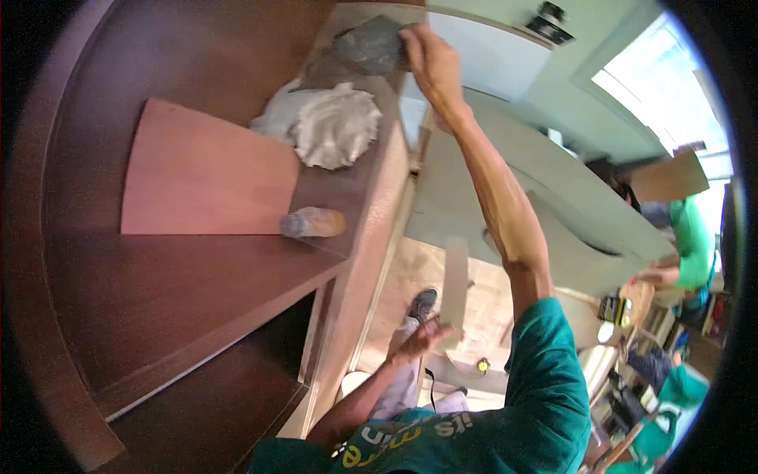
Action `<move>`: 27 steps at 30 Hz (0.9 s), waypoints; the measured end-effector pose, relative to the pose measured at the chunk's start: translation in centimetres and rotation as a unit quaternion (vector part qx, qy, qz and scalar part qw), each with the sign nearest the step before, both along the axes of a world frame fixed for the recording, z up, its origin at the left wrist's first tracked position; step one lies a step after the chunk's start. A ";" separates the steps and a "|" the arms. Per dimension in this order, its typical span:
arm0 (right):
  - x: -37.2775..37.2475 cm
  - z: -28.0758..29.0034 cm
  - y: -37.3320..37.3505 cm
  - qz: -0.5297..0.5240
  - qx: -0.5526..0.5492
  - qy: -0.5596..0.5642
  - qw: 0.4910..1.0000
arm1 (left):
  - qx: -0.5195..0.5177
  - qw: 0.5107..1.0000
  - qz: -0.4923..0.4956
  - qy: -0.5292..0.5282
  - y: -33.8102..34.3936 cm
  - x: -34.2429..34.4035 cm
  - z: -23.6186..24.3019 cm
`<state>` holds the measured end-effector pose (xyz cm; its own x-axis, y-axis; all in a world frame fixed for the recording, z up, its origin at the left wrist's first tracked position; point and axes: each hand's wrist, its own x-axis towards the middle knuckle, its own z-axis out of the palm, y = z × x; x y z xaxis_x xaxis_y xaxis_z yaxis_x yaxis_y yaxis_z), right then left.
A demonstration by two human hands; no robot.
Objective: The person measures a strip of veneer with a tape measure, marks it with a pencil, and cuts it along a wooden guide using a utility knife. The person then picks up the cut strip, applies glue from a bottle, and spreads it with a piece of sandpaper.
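Fingers of right hand [433,62] curl onto the near edge of a dark grey cloth [369,46] lying at the far end of the wooden shelf top [371,170]; looks like a pinch, but fingertips are hidden under the fabric. Cloth lies directly left of the fingers, long axis running left-right along the shelf. Right hand is far nearer. Left hand [422,338] hangs low, well apart, fingers loosely spread, holding nothing I can see. White crumpled rag [335,126] just below the cloth, small bottle [313,223] lower on its side. Cloth's far edge hard to make out.
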<state>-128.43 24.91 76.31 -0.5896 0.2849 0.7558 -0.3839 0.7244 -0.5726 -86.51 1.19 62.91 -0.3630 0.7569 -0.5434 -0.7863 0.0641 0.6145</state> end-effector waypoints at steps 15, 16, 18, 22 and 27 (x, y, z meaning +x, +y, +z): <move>56.1 -1.6 6.4 -0.149 -0.523 -0.249 0.801 | -0.007 0.989 0.017 0.144 14.8 1.8 5.4; 59.3 -2.9 5.9 -0.163 -0.505 -0.264 0.805 | -0.017 0.988 0.002 0.152 14.8 4.0 5.2; 63.0 -2.5 3.5 -0.238 -0.421 -0.274 0.831 | -0.031 0.986 -0.033 0.163 14.7 7.2 5.5; 73.4 -4.5 1.2 -0.168 -0.386 -0.182 0.889 | 0.022 0.994 -0.049 0.097 15.0 12.7 9.5; 81.8 -4.4 -1.5 -0.167 -0.416 -0.161 0.879 | 0.013 0.983 -0.181 -0.012 14.2 18.1 12.0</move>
